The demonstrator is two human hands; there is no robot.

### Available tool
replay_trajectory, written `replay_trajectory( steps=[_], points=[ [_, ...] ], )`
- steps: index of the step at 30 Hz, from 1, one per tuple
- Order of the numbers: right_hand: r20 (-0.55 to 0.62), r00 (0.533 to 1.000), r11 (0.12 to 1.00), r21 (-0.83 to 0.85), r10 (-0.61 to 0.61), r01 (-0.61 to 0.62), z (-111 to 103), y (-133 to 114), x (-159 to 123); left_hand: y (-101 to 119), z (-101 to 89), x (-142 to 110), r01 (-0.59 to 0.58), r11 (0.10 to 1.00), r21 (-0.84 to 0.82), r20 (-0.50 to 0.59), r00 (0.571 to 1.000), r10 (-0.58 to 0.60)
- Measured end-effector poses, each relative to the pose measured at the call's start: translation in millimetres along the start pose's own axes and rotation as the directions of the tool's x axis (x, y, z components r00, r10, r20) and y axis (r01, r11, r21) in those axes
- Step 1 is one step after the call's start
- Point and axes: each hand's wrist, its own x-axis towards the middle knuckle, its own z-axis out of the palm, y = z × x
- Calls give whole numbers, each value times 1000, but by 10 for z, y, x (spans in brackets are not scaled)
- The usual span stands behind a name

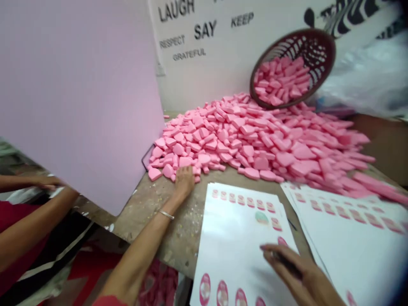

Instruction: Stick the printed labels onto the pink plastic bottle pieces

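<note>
We find the left hand open on the pink pieces; the right hand curled over the sheets, grip unclear. A nudge could slide pieces onto them.

The left hand rests palm-down and spread, a bangle at its wrist; the right hand reaches forward, loosely curled.

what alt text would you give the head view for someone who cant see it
A heap of pink pieces spills from a tipped basket across a worktable. The person's left hand touches the heap's edge, and the right hand is over white sheets printed with pink shapes. A co-worker's hand shows beside a pale board.
</note>
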Motion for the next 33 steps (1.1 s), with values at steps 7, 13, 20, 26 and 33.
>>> replay_trajectory(
  steps=[7, 13, 20, 26, 33],
  points=[
    [-346, 924, 958, -166, 164, -232, -539, 525, 166, 586, -108, -1046, 315, 775, -548, 282, 942, -183],
    [-240, 971, 929, -363, -17, -74, -402, 650, 415, 1350, 369, -1540, 551, 348, -758, 569, 820, -59],
    [-223, 967, 878, -478, -120, -1, -256, 666, 718, 1609, 746, -1230, 550, 346, -760, 557, 826, -90],
    [-194, 966, 845, -533, -168, 40, -186, 704, 749, 1538, 872, -1245, 586, 298, -754, 599, 799, -55],
    [-169, 971, 861, -505, -171, 64, -151, 722, 713, 1484, 906, -1247, 579, 283, -765, 595, 803, -32]
  ],
)
